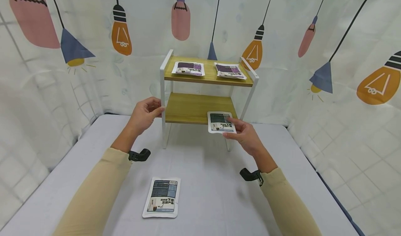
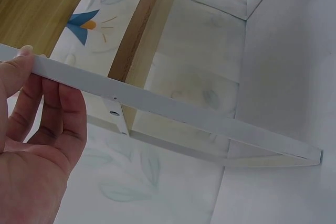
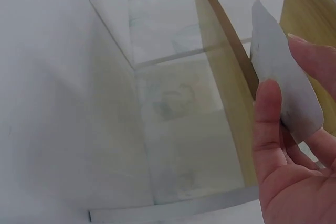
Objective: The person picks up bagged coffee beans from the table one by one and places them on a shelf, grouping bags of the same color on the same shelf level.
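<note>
A two-tier shelf with wooden boards and a white metal frame stands on the table. My left hand holds the frame's left upright, thumb on one side and curled fingers on the other in the left wrist view. Between the thumb and fingers of my right hand is a flat white sachet with a dark green label, at the lower board's front right edge. Its pale plain side faces the right wrist camera. A similar sachet lies on the table in front.
Two purple-labelled sachets, one left and one right, lie on the upper board. A white cloth covers the table. Behind and at the sides hang curtains printed with lamps.
</note>
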Tool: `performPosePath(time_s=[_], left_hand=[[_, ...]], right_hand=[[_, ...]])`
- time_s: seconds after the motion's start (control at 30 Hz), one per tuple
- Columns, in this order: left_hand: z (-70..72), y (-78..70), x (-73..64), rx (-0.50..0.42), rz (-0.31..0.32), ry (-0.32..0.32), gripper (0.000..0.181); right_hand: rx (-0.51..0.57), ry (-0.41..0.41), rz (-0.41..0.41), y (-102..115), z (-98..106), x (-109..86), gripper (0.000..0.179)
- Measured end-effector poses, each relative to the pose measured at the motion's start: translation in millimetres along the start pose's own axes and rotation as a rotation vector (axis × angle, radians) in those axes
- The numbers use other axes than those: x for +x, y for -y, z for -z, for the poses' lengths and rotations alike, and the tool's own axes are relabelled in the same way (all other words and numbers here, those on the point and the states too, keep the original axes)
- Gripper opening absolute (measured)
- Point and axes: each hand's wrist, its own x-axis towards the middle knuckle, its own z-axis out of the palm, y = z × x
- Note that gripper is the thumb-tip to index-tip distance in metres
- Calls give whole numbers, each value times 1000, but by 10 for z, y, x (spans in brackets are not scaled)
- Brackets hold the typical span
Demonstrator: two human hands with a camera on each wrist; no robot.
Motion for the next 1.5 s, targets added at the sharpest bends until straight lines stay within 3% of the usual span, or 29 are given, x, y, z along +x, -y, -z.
performPosePath(time_s=[0.4,1.07,1.5], left_hand=[[6,-9,7,-6,-5,2,32],[1,-6,14,-7,-12,5,27],[2,9,7,-11,2,6,31]], right_hand=[[-37,-49,8,18,-21,34,72],[-246,-85,15,71,-29,34,69],[-272,-186,2,78,-66,21,61]])
